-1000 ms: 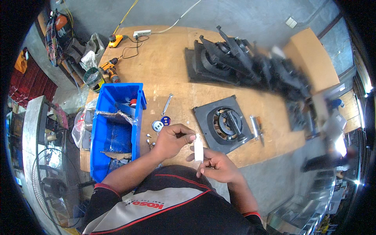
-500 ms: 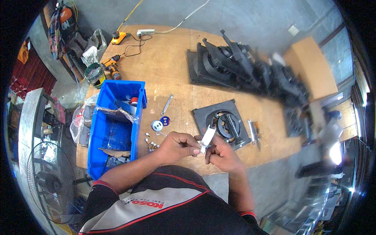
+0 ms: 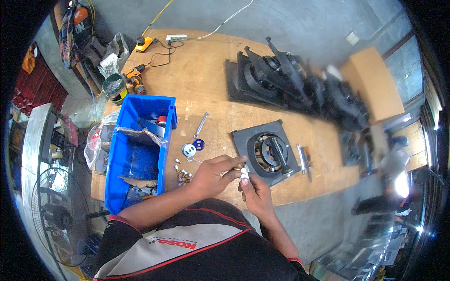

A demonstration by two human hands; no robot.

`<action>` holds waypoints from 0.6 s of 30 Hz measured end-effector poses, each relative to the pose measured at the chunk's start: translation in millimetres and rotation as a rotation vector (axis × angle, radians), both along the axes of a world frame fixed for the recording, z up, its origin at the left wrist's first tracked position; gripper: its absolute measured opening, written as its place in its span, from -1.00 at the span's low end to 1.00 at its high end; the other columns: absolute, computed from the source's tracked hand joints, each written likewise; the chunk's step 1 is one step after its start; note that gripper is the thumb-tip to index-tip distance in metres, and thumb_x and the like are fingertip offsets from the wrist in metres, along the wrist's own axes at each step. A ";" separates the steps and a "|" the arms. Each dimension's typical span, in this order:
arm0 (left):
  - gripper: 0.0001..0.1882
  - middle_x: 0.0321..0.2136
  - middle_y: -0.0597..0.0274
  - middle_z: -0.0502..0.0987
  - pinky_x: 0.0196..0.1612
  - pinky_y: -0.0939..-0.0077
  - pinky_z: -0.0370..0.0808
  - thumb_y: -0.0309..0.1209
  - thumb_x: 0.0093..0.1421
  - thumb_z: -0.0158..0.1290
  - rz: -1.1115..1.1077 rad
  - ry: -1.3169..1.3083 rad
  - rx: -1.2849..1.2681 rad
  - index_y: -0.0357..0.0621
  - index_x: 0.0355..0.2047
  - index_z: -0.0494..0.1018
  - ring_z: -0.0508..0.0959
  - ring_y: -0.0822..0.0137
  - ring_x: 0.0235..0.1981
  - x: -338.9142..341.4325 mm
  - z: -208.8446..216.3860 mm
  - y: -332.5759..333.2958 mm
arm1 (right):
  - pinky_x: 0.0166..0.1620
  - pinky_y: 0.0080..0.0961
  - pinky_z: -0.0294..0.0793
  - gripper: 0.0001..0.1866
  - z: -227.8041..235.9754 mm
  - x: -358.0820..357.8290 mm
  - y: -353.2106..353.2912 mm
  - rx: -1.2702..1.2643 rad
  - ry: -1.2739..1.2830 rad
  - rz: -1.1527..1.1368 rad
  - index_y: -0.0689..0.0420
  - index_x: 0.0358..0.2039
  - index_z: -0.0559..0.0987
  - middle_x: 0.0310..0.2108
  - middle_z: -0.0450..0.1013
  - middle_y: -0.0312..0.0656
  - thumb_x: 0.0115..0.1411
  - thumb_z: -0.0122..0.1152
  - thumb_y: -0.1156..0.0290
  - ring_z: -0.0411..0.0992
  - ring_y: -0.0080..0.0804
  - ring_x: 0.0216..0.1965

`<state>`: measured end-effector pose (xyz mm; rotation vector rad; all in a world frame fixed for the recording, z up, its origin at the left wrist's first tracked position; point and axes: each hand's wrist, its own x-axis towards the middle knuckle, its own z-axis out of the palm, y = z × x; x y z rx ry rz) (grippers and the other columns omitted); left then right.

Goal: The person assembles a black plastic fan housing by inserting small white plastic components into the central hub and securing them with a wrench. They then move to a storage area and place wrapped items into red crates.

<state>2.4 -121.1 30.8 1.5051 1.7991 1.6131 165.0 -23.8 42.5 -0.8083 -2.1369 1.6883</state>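
Over the near edge of the table my hands meet. My left hand point(image 3: 211, 178) is closed, pinching a small brass-coloured fitting point(image 3: 240, 167) with its fingertips. My right hand point(image 3: 257, 193) closes thumb and fingers around a small white piece point(image 3: 244, 175) against the fitting; the fingers hide most of both. Left of them lies a cluster of small brass fittings with white ends point(image 3: 184, 176). Behind these are a round white spool-like case point(image 3: 188, 150) and a blue disc with holes point(image 3: 199, 144). A black square plate with a round housing point(image 3: 246, 138) lies beyond my right hand.
A blue bin point(image 3: 161, 178) stands at the left. Wrenches point(image 3: 201, 125) point(image 3: 301, 157) and a screwdriver point(image 3: 307, 157) lie on the wooden table point(image 3: 197, 79). Black assemblies point(image 3: 281, 84) are stacked at the back right, near a cardboard box point(image 3: 372, 84). A cordless drill point(image 3: 135, 78) lies back left.
The broad white piece between my hands has turned and is now mostly covered by my fingers. My right hand has drawn slightly left, its thumb now upward; a brass fitting shows at my left fingertips.
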 end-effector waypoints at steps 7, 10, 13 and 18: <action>-0.67 -0.31 0.03 0.55 -0.22 0.21 0.57 -0.33 0.25 0.05 -0.100 0.335 -0.267 -0.14 0.00 0.51 0.61 0.02 -0.29 1.3 -10.9 0.5 | -0.48 -0.26 0.33 -0.71 -8.3 -5.1 3.8 0.559 -0.123 0.014 0.28 -0.43 0.49 -0.60 0.43 -0.03 0.32 0.12 0.30 0.42 -0.13 -0.57; -0.69 -0.27 0.00 0.56 -0.20 0.16 0.57 -0.30 0.27 0.01 -0.150 0.461 -0.477 -0.14 -0.04 0.52 0.61 -0.01 -0.25 -3.2 -17.8 3.3 | -0.42 -0.07 0.36 -0.71 -11.6 -10.0 2.2 0.678 -0.227 0.049 0.28 -0.47 0.48 -0.53 0.45 0.14 0.28 0.10 0.30 0.44 0.17 -0.47; -0.69 -0.29 -0.02 0.58 -0.18 0.13 0.56 -0.26 0.23 0.02 -0.194 0.518 -0.562 -0.14 -0.10 0.54 0.61 -0.04 -0.25 -10.0 -29.7 11.6 | -0.37 0.03 0.41 -0.70 -20.4 -15.4 4.8 0.735 -0.325 0.094 0.23 -0.42 0.49 -0.51 0.48 0.16 0.28 0.06 0.23 0.48 0.22 -0.43; -0.64 -0.34 -0.02 0.62 -0.12 0.13 0.55 -0.15 0.15 0.08 -0.183 0.430 -0.532 -0.15 -0.21 0.58 0.62 -0.03 -0.24 -25.1 -41.2 17.3 | -0.36 0.03 0.45 -0.68 -36.2 -25.0 13.6 0.733 -0.379 0.129 0.20 -0.39 0.53 -0.50 0.51 0.13 0.26 0.06 0.16 0.51 0.18 -0.42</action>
